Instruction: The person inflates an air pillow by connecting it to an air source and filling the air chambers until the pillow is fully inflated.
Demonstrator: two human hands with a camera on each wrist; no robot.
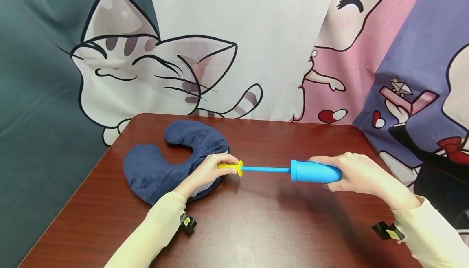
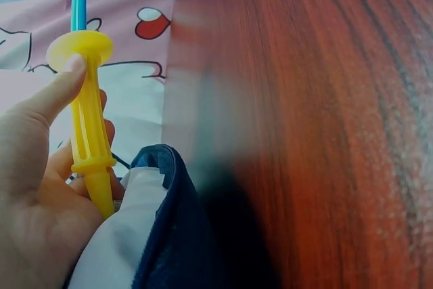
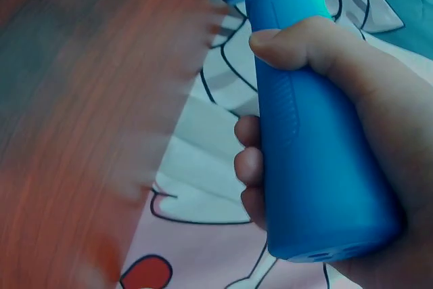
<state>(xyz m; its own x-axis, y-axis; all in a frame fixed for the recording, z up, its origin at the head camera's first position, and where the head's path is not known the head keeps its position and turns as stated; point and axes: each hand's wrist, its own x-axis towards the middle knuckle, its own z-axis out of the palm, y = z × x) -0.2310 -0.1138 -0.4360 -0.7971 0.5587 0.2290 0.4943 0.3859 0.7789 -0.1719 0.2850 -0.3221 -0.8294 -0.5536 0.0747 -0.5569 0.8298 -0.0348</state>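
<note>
Above the wood-grained reddish-brown table (image 1: 264, 219), the left hand (image 1: 205, 172) is gripping the ribbed yellow end piece (image 2: 88, 123) of a blue hand pump (image 1: 315, 172), its thumb pressing beside the round flange (image 2: 80, 44) and its other fingers curling behind. The tapered tip (image 2: 99, 194) is pointing toward white lining (image 2: 125, 221), though whether it is entering anything is not showing. Opposite, the right hand (image 1: 351, 176) is grasping the pump's barrel (image 3: 318, 147), with thumb and fingertips wrapping round it from either side. Between the hands, a slim blue rod (image 1: 265, 169) is joining barrel and flange. Just beside the left hand, a navy U-shaped neck pillow (image 1: 161, 174) is resting on the table, its opening facing the far left, its white lining showing along the outer curve. Cream sleeves (image 1: 157, 223) are covering both forearms, and a small black camera (image 1: 188, 223) is sitting at each wrist. Behind the table, a cartoon-printed cloth backdrop (image 1: 242, 7) is hanging, a smiling striped cat (image 1: 139, 72) filling its left part.
</note>
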